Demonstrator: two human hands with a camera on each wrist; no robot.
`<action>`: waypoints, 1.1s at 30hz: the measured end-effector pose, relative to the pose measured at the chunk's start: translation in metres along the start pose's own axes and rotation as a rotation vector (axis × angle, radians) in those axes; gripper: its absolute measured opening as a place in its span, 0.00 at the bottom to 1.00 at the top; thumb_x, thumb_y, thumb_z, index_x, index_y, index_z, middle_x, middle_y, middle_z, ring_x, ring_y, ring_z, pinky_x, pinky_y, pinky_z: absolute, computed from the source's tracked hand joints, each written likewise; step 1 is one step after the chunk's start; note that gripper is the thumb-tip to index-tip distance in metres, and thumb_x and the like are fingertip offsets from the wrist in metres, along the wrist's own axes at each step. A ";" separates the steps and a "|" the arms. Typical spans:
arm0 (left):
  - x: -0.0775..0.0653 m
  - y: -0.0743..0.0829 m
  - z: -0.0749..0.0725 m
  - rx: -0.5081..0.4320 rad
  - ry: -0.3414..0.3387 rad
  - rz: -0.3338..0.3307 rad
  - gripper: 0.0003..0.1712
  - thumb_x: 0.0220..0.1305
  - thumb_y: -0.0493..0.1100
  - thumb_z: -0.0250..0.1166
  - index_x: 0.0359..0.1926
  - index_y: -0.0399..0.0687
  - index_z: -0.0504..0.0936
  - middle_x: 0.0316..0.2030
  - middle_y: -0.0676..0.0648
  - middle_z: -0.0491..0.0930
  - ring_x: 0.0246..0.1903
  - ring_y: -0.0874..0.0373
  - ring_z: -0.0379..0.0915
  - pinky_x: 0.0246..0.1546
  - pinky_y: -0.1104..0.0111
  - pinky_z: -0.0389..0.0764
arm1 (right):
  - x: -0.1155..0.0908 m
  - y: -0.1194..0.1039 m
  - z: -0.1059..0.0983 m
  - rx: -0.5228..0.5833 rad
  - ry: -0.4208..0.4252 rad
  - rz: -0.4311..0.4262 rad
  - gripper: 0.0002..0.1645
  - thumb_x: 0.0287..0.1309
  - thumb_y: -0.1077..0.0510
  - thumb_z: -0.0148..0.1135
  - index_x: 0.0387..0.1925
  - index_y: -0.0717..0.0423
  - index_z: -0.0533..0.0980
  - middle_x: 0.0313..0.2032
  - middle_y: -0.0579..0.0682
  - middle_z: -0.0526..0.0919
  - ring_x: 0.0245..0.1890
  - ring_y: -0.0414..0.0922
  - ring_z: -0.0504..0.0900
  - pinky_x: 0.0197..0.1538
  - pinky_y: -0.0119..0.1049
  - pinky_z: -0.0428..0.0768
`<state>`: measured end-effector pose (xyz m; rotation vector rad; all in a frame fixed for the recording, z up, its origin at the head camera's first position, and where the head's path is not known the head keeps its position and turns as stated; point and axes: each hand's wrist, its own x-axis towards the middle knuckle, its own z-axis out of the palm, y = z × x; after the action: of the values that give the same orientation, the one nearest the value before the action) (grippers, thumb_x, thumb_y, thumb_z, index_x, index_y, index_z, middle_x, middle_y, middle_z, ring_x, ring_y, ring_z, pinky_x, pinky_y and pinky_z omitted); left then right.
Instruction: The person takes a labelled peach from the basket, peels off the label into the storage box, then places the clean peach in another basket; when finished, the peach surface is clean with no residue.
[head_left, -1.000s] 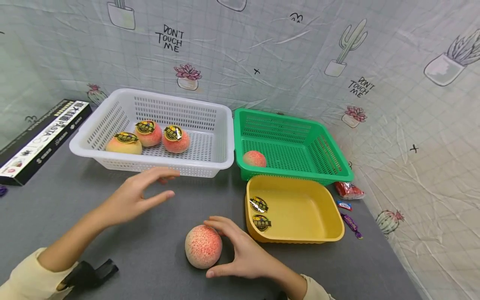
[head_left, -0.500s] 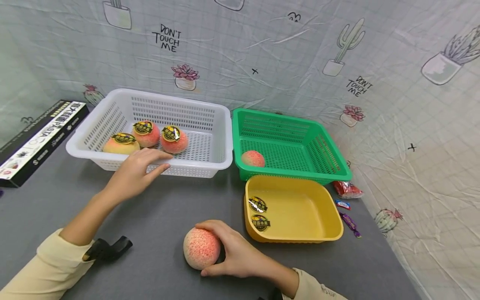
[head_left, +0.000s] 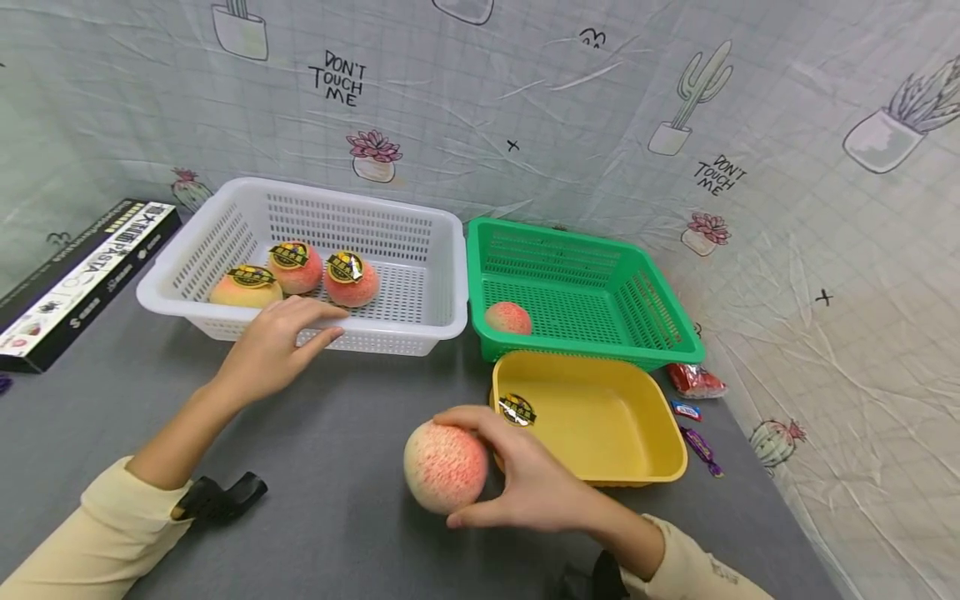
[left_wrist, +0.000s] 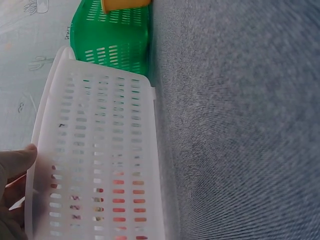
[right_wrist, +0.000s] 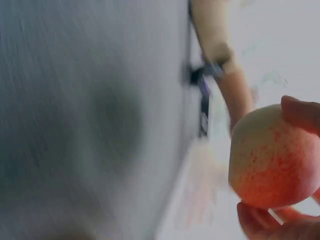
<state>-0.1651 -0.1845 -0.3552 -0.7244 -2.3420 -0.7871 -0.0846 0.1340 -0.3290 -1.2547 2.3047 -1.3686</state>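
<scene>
My right hand [head_left: 536, 479] grips a pink and cream peach [head_left: 446, 467] between thumb and fingers. It is lifted off the table, with its shadow below in the right wrist view. No sticker shows on this peach [right_wrist: 275, 157]. My left hand [head_left: 273, 346] holds the front rim of the white plastic basket [head_left: 405, 329], fingers over the edge and thumb outside. The left wrist view shows the thumb [left_wrist: 20, 159] at the rim of the slotted wall [left_wrist: 100, 130]. Inside that basket lie three peaches [head_left: 352, 282] with black and gold stickers.
A green basket [head_left: 585, 346] with one peach [head_left: 508, 318] stands right of the white one. In front of it is a yellow bin [head_left: 600, 425] with a sticker [head_left: 517, 409] on its inner wall. Wrapped sweets [head_left: 701, 450] lie to the right, a pasta box [head_left: 90, 283] at the left.
My left hand has moved up to the white basket's rim and taken hold of it. My right hand has closed on the peach and raised it, moving right toward the yellow bin.
</scene>
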 end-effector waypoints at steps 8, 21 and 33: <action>-0.001 -0.002 0.002 -0.010 0.007 0.012 0.12 0.54 0.33 0.70 0.41 0.39 0.83 0.38 0.44 0.82 0.41 0.48 0.74 0.44 0.53 0.69 | 0.017 0.016 -0.102 0.019 0.214 0.211 0.49 0.39 0.70 0.76 0.64 0.57 0.62 0.59 0.52 0.67 0.55 0.49 0.71 0.55 0.41 0.74; -0.004 -0.003 0.001 -0.012 0.021 0.015 0.13 0.52 0.33 0.71 0.41 0.39 0.83 0.38 0.44 0.82 0.40 0.49 0.74 0.43 0.54 0.70 | 0.036 0.112 -0.178 -0.110 0.212 0.556 0.48 0.46 0.64 0.73 0.66 0.59 0.57 0.62 0.62 0.61 0.58 0.58 0.63 0.52 0.55 0.71; -0.001 -0.001 -0.001 -0.022 0.016 -0.003 0.13 0.53 0.34 0.71 0.42 0.41 0.84 0.39 0.46 0.83 0.41 0.49 0.75 0.44 0.53 0.70 | 0.045 0.144 -0.187 -0.178 -0.147 0.576 0.32 0.57 0.69 0.60 0.59 0.65 0.57 0.59 0.71 0.59 0.48 0.60 0.71 0.43 0.44 0.73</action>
<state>-0.1646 -0.1857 -0.3554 -0.7214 -2.3236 -0.8181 -0.2942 0.2513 -0.3272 -0.6128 2.4460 -0.8624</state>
